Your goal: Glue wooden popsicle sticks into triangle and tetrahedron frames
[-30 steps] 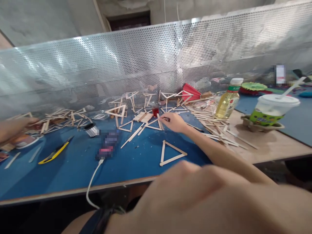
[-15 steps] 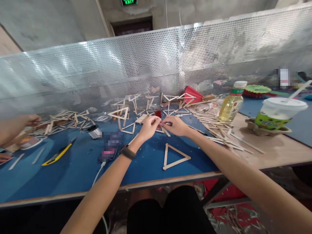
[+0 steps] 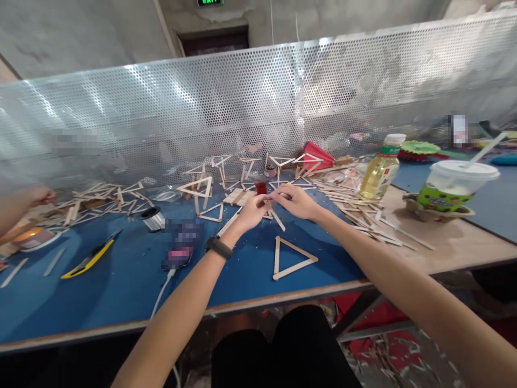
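My left hand (image 3: 255, 211), with a dark band on the wrist, and my right hand (image 3: 297, 201) meet over the middle of the blue table. Fingertips of both are pinched close together, and whatever lies between them is hidden. Just behind them stands a small red container (image 3: 261, 188). Under my hands a loose wooden craft stick (image 3: 278, 220) pokes out. Nearer me lies a flat triangle of craft sticks (image 3: 296, 269). Several stick frames, such as a standing one (image 3: 196, 188), are spread behind and to the left of my hands.
Left of my arm are a phone (image 3: 181, 245) on a cable, a spool (image 3: 152, 219) and a yellow utility knife (image 3: 89, 262). Another person's hand (image 3: 42, 195) is at far left. Loose sticks (image 3: 363, 221), a bottle (image 3: 382, 170) and a lidded cup (image 3: 448, 186) lie right. A perforated metal screen (image 3: 242, 102) runs behind.
My hands stay together; the left wrist and forearm have shifted slightly right. More of the wooden pieces behind the left hand shows. The view has turned a little.
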A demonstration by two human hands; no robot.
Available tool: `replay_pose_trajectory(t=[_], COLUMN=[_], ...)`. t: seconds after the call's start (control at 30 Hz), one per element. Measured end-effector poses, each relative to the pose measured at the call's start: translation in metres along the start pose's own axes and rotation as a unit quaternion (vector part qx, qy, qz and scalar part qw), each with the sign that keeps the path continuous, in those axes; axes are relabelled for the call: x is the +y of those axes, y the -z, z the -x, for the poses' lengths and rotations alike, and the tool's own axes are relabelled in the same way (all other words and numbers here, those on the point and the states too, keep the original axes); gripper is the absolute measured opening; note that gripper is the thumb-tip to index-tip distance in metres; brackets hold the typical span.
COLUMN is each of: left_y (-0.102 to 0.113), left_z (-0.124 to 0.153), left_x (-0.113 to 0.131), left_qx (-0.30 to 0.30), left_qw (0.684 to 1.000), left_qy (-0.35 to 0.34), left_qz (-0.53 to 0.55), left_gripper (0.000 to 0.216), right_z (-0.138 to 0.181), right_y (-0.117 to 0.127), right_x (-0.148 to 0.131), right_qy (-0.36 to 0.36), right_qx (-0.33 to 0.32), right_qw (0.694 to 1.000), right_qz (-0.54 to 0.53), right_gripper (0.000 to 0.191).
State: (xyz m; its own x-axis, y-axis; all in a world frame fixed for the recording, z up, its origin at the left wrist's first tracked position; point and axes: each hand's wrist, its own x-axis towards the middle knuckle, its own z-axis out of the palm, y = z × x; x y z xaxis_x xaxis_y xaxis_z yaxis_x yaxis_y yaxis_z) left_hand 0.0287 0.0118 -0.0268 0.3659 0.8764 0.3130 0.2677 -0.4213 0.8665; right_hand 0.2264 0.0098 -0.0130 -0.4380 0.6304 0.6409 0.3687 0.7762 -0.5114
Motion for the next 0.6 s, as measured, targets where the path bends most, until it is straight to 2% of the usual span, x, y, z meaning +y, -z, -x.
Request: replay_pose_trajectory(t=[0.13,0.23,0.33,0.4,0.6], left_y=[0.002,0.014,0.023,0.026,0.034], left_z=[0.004,0.009,0.012,0.014,0.015], left_x=[0.007,0.016,0.025,0.03,0.033], left_qx=[0.02,0.03,0.0,-0.008,0.034], left_qw=[0.999,0.995,0.98,0.979,0.987], left_qy=[-0.018,0.025,0.069,0.084,0.086], left_qz=[-0.025,0.087,0.186,0.185,0.134], left_gripper=[0.039,0.042,0.037,0.037,0.033], right_z=[-0.002,-0.002,-0.002,-0.002,0.0], right_y=[0.006,0.015,0.023,0.026,0.028], right_x=[-0.004,0.005,0.014,0.016,0.01], right_qy=[0.012,0.006,0.009,0.004,-0.066], right_qx=[0.014,0.051,0.042,0.034,-0.006], right_qw=[1.0,0.997,0.994,0.99,0.98], right_qz=[0.007,0.053,0.1,0.134,0.185], right_gripper=[0.042,0.043,0.041,0.039,0.039])
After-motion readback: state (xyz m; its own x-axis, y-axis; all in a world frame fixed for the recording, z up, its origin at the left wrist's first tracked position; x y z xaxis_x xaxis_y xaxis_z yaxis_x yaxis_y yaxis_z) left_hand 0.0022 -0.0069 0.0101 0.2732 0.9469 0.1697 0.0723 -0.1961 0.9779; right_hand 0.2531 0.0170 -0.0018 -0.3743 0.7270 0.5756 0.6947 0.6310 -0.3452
